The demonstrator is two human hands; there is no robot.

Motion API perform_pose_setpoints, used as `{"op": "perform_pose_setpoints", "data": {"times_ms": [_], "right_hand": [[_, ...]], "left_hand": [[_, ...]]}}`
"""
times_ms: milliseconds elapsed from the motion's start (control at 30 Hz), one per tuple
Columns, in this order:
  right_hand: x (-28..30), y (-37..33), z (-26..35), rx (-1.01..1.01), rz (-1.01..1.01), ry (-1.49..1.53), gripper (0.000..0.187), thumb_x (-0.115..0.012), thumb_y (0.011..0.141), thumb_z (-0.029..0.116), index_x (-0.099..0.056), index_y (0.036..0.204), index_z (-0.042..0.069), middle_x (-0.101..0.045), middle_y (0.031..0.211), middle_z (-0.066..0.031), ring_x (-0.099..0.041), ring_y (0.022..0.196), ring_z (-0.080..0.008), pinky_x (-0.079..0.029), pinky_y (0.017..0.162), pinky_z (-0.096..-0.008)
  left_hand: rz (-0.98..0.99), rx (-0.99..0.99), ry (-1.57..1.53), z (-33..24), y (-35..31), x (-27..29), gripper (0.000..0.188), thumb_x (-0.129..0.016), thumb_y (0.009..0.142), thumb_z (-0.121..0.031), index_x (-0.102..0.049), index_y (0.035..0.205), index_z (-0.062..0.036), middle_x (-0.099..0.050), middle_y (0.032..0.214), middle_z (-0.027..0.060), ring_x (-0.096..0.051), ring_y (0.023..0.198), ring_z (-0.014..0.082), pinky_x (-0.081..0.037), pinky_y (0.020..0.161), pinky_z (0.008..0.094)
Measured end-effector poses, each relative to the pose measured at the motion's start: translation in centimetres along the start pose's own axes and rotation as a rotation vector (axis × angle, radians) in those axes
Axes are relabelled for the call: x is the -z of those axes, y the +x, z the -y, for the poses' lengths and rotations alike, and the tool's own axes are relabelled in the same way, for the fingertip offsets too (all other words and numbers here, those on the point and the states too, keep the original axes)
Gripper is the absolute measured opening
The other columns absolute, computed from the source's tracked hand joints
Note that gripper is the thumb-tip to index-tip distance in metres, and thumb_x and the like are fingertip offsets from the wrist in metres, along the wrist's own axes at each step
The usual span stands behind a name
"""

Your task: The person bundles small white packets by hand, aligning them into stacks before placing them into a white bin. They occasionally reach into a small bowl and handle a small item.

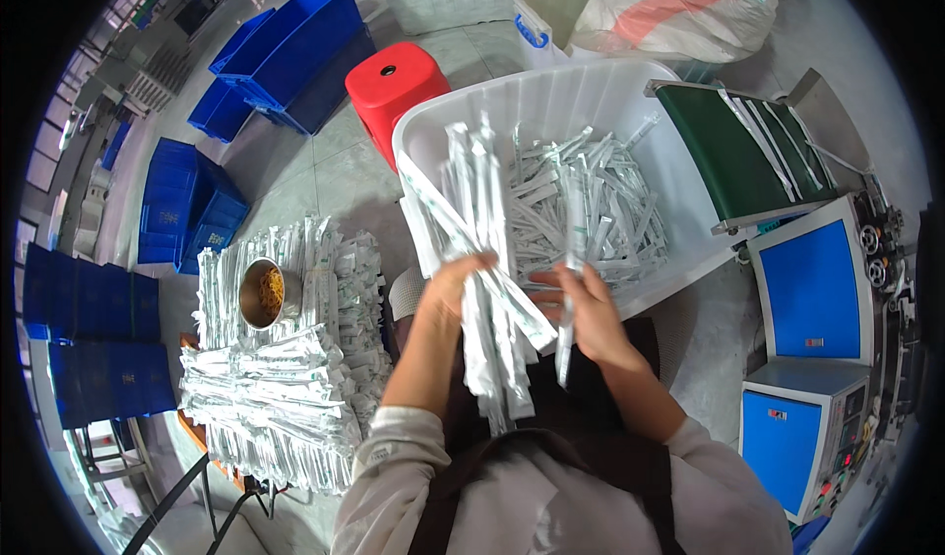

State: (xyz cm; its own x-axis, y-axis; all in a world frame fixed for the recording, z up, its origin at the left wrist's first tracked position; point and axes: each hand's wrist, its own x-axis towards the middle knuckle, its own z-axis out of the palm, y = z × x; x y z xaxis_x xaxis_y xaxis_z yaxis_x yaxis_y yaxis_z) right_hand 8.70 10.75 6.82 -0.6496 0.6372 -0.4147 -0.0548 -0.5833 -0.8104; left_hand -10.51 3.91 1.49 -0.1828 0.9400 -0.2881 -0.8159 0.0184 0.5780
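Observation:
My left hand (455,287) grips a thick bundle of long white sealed packets (482,260), held upright over my lap. A single white packet (568,289) is pinched in my right hand (583,311), just right of the bundle. Both hands hover at the near rim of a large white plastic tub (423,137) that holds many loose packets of the same kind (591,206).
Stacked bundles of packets (285,378) lie on a stand at my left around a metal tin of rubber bands (264,294). A red stool (399,83) and blue crates (295,53) stand beyond. A green conveyor belt (738,161) and blue machine (812,358) are on my right.

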Motion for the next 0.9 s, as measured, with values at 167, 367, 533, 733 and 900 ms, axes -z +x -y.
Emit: {"op": "perform_pose_setpoints", "data": {"times_ms": [167, 367, 533, 733, 900], "right_hand": [[-4.8, 1.0, -2.4, 0.188, 0.047, -0.808, 0.038, -0.037, 0.095, 0.02, -0.035, 0.125, -0.004, -0.059, 0.095, -0.0206, -0.06, 0.081, -0.0315, -0.046, 0.071, -0.0383], [-6.2, -1.1, -4.0, 0.284, 0.183, -1.097, 0.059, -0.044, 0.087, 0.013, -0.013, 0.129, -0.015, -0.04, 0.114, -0.0403, -0.055, 0.084, -0.0478, -0.046, 0.073, -0.0467], [-2.5, 3.5, 1.0, 0.505, -0.027, -0.728, 0.087, -0.072, 0.069, 0.045, -0.029, 0.131, 0.0, -0.045, 0.119, -0.0214, -0.048, 0.107, -0.032, -0.044, 0.083, -0.0398], [-4.0, 10.3, 7.0, -0.004, 0.456, 0.142, 0.074, -0.066, 0.075, 0.036, -0.029, 0.133, 0.007, -0.046, 0.122, -0.0127, -0.052, 0.103, -0.0215, -0.049, 0.076, -0.0349], [-2.8, 12.5, 6.5, 0.046, 0.384, -0.034, 0.06, -0.06, 0.075, 0.02, -0.035, 0.128, 0.009, -0.054, 0.11, -0.0089, -0.057, 0.094, -0.0202, -0.053, 0.072, -0.0352]], "left_hand": [[-0.204, -0.167, 0.309, 1.5, -2.8, -2.3, 0.06, -0.07, 0.064, -0.008, -0.043, 0.116, 0.0049, -0.056, 0.101, 0.0106, -0.057, 0.085, 0.0197, -0.046, 0.077, 0.0303], [-0.328, -0.114, 0.425, -0.3, -3.2, -3.0, 0.039, -0.065, 0.064, -0.005, -0.053, 0.1, 0.0028, -0.059, 0.084, 0.0092, -0.058, 0.069, 0.0177, -0.047, 0.064, 0.0285], [0.045, -0.185, -0.252, -0.6, -1.9, -2.5, 0.047, -0.058, 0.063, -0.005, -0.046, 0.108, 0.0021, -0.055, 0.091, 0.0116, -0.058, 0.078, 0.022, -0.051, 0.065, 0.032], [0.347, 0.185, -0.33, 2.9, -0.4, -5.4, 0.056, -0.062, 0.063, -0.016, -0.047, 0.114, 0.0013, -0.056, 0.097, 0.0179, -0.059, 0.086, 0.0323, -0.051, 0.077, 0.043], [0.367, 0.232, -0.275, 4.2, -0.7, -4.1, 0.075, -0.067, 0.061, -0.04, -0.042, 0.122, -0.004, -0.053, 0.106, 0.0194, -0.054, 0.098, 0.0392, -0.045, 0.086, 0.0523]]}}
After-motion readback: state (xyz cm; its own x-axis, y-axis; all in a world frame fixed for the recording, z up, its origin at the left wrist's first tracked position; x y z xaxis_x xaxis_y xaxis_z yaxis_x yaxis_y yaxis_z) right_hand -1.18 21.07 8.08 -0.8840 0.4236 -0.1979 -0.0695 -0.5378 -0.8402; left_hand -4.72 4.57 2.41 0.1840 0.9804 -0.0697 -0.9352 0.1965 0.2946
